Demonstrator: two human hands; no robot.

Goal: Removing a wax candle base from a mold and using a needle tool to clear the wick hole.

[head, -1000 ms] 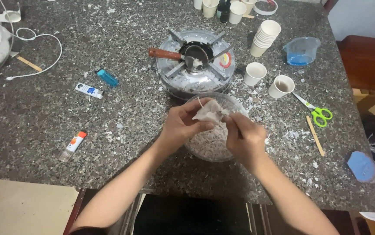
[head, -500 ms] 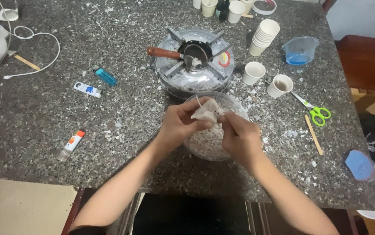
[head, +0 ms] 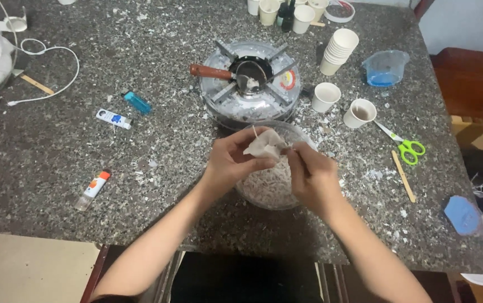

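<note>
Left hand [head: 233, 163] and right hand [head: 311, 177] both pinched on pale wax lump [head: 265, 146], held over clear bowl [head: 303, 134] of white shavings at bench [head: 157, 185] near edge. Step looks like crumbling lump into bowl. Next move likely calls for firm thumb pressure, pieces dropping inside rim. Gas burner [head: 251, 84] just behind bowl.

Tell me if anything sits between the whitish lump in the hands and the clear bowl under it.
Nothing visible does. The left hand and right hand hold the whitish lump directly over the clear bowl of white flakes, whose mouth is open. The small stove stands behind the bowl, out of the way.
</note>
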